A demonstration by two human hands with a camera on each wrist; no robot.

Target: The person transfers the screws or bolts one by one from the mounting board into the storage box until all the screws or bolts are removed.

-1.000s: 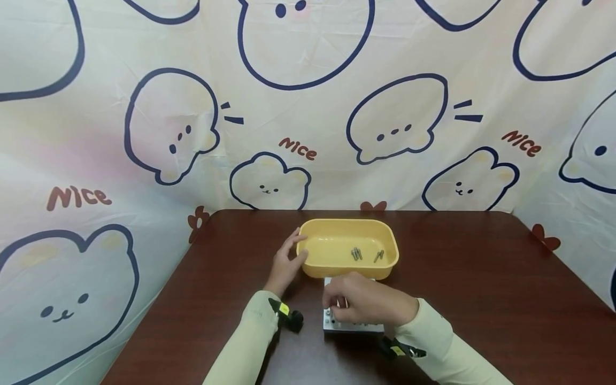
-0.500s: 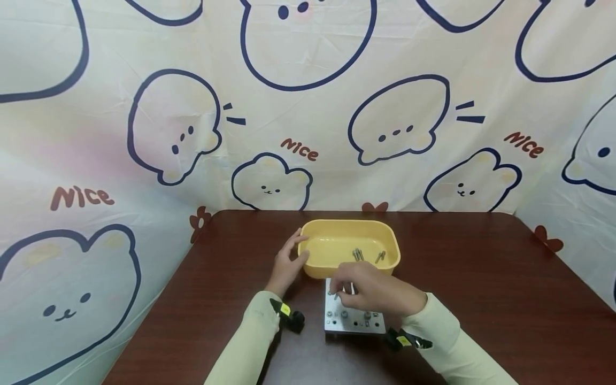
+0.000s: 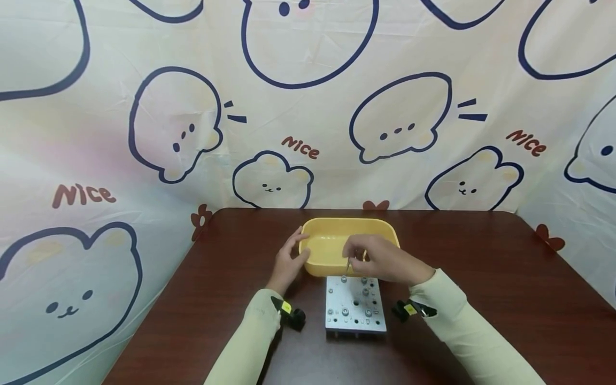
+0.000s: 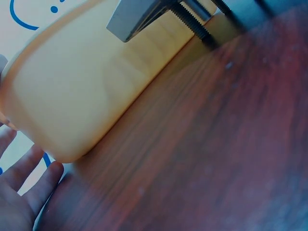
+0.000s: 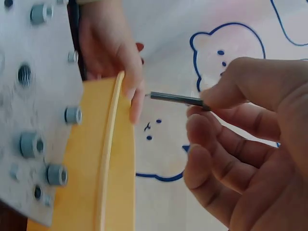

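Note:
In the head view, my right hand [image 3: 380, 258] is raised over the front of a yellow plastic basin [image 3: 317, 267]. The right wrist view shows its thumb and fingertips pinching a slim dark metal rod [image 5: 175, 98] with a narrower tip; its exact kind is unclear. My left hand [image 3: 287, 263] rests against the basin's left end, fingers spread and touching the rim. In front of the basin lies a silver metal plate [image 3: 344, 299] with several socket-head screws standing in it and several open holes. My right hand hides the screws in the basin.
The brown wooden table [image 3: 231, 251] extends to both sides. Threaded screw ends [image 4: 192, 24] stick out below the plate. A patterned cloth [image 3: 332, 184] hangs behind the table. Each wrist wears a small black camera [image 3: 294, 319].
My right hand has risen from the plate and moved away from me and slightly right, over the basin, uncovering the plate. The left hand stays at the basin's end.

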